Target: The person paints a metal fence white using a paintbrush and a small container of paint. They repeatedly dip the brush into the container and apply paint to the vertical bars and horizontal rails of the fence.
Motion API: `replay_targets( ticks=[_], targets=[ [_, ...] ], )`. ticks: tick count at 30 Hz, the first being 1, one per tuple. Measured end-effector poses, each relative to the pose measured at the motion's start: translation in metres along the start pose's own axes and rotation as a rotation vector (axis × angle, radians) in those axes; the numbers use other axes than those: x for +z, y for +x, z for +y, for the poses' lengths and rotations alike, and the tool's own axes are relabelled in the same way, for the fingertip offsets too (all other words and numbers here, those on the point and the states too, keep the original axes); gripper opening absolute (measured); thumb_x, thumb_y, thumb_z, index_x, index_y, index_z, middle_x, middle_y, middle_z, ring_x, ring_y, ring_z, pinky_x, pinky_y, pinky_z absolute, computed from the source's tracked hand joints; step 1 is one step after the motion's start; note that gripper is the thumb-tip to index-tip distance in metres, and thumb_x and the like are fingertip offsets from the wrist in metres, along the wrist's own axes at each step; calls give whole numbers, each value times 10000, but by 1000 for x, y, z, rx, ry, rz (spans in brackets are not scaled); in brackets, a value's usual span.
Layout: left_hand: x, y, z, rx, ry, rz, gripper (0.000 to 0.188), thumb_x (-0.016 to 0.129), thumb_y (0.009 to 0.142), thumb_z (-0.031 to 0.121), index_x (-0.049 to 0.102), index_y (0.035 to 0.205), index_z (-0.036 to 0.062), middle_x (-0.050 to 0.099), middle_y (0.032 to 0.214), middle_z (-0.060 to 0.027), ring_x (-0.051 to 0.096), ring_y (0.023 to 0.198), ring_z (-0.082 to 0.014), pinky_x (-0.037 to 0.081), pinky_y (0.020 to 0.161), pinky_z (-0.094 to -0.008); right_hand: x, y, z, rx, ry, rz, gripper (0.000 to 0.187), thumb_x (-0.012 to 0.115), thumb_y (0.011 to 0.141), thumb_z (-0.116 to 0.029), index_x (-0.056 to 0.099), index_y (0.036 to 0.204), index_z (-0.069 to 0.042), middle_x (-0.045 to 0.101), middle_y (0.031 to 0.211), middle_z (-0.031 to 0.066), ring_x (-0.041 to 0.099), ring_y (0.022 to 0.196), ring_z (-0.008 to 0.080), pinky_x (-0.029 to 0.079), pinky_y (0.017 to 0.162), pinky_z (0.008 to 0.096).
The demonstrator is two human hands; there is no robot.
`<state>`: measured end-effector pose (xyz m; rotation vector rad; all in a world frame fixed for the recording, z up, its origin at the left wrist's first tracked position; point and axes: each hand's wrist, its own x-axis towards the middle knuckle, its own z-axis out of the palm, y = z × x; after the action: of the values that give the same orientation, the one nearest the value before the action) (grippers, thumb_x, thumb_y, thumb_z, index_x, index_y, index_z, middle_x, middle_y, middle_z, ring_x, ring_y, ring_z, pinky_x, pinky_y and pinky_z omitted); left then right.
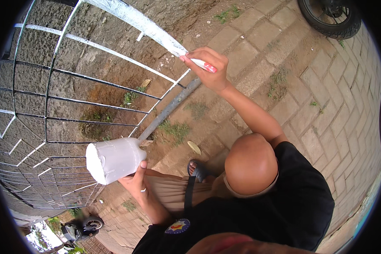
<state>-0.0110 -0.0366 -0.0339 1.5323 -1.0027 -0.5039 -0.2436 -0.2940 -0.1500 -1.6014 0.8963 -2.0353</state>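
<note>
My right hand is closed around a paintbrush with a white handle and a red end. Its bristles are hidden by my fingers, right at the edge of a thick metal bar coated in white paint. That bar belongs to a metal grille, partly white and partly dark. My left hand grips a cut-off clear plastic bottle from below, its wide end toward the grille and white paint showing at the opening. Further down the same frame, a stretch is bare grey.
Behind the grille stands a rough grey wall. Brick paving spreads to the right, with a motorbike wheel at the far right. Another motorbike is at lower left. My bent knee and sandalled foot are close below.
</note>
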Motion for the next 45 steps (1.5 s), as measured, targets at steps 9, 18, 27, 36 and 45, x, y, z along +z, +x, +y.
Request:
replay_targets(
  ticks=[9,18,27,36,45],
  targets=[
    [4,-5,3,0,-41,58,841,886,702,64,446,1412,-32,599,1261,-149,613,1121,-256,491,1004,-396,-23,9,39,254,-79,178,108,821,854,-109,745,840,-34,732,815,92,698,718,194,504,613,302],
    [-6,-2,2,3,-125,72,847,851,749,95,382,1440,-48,533,1323,-169,548,1192,-284,417,1082,-422,-10,-43,7,33,-8,-75,96,813,853,-86,749,879,-20,735,850,107,710,738,184,519,622,297],
    [-15,-1,-3,62,-66,179,801,880,726,73,458,1395,-52,599,1254,-149,597,1117,-258,456,1038,-389,-9,-54,13,11,-83,-59,90,800,869,-110,753,886,-36,736,860,91,698,716,177,512,614,291],
    [-51,2,7,105,-97,44,873,909,714,135,441,1430,-36,586,1318,-160,588,1186,-296,441,1065,-423,-38,-34,52,380,-203,181,97,797,869,-109,747,872,-26,733,860,100,696,749,194,513,661,304],
    [-43,85,13,196,162,-339,1238,970,621,453,270,1547,22,404,1538,-192,532,1321,-358,476,1071,-469,-3,-71,14,97,27,-137,106,799,870,-123,747,865,-32,738,863,102,703,749,194,524,653,313]
  ],
)
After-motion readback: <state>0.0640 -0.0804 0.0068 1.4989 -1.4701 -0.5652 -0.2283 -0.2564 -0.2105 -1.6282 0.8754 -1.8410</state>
